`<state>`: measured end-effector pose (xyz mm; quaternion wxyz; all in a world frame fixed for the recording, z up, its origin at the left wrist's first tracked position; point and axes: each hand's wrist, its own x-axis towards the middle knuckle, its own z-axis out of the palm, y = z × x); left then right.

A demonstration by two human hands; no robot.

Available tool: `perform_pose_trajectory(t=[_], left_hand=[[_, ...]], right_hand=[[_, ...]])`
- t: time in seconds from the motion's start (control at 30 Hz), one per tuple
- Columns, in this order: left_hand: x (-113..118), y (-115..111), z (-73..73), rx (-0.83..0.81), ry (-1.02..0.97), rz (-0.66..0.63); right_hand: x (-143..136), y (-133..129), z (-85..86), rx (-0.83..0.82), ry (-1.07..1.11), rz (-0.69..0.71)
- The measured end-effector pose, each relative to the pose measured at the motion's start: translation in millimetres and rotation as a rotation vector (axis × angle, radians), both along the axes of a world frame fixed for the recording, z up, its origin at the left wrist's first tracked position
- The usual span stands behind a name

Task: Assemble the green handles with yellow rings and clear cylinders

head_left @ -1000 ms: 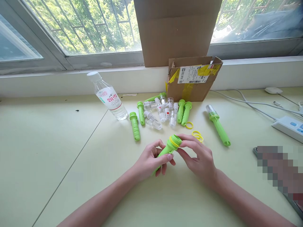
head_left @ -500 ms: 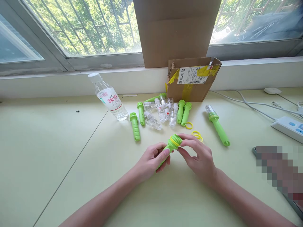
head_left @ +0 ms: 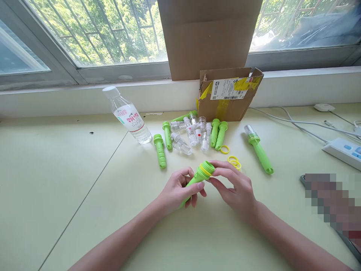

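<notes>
My left hand [head_left: 177, 188] is closed round a green plastic handle [head_left: 199, 175], whose threaded open end points up and right. A yellow ring [head_left: 207, 169] sits round the neck below the thread. My right hand [head_left: 237, 186] touches the threaded end with its fingertips; whether they grip it is hard to tell. Beyond the hands lie several green handles [head_left: 160, 151] and several clear plastic tubes [head_left: 182, 145]. Loose yellow rings [head_left: 234, 162] lie just past my right hand. To the right is a green handle with a clear cap [head_left: 261, 152].
A water bottle [head_left: 131, 118] stands at the back left. An open cardboard box [head_left: 222, 107] is at the back against the sill. White cables and a power strip [head_left: 344, 150] lie at the right, with a partly pixelated object [head_left: 329, 199] nearer.
The green handle has shifted slightly left and lower in my left hand, and my left fingers have moved along it. My right hand has moved slightly left with it.
</notes>
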<state>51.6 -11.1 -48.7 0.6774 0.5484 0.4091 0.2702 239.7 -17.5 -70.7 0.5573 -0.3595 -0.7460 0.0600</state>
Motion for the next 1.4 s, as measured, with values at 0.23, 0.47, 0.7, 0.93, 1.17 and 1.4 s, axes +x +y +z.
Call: perform_pose_trajectory(t=[0.23,0.47,0.7,0.93,1.17,1.4], left_hand=[[0.9,-0.9,3.4,0.038,-0.032,-0.006],[-0.8,0.3,3.9,0.036,-0.009,-0.066],[0.1,-2.8,0.7,0.026,0.041,-0.035],[-1.2,-0.7,-1.2,0.012,0.024,-0.040],[0.9,-1.3,0.7,0.048,0.011,-0.053],[1.8,-4.8,0.5,0.137,0.080,-0.062]], right_hand=[[0.8,0.0,3.3,-0.020,-0.003,-0.006],[-0.1,0.9,4.5,-0.032,0.013,-0.027],[-0.2,-0.1,1.0,-0.074,-0.008,0.036],[0.0,0.5,0.0,-0.015,-0.016,0.005],[0.4,-0.2,2.2,0.018,0.010,0.001],[1.4,1.0,-0.3,-0.023,0.005,-0.025]])
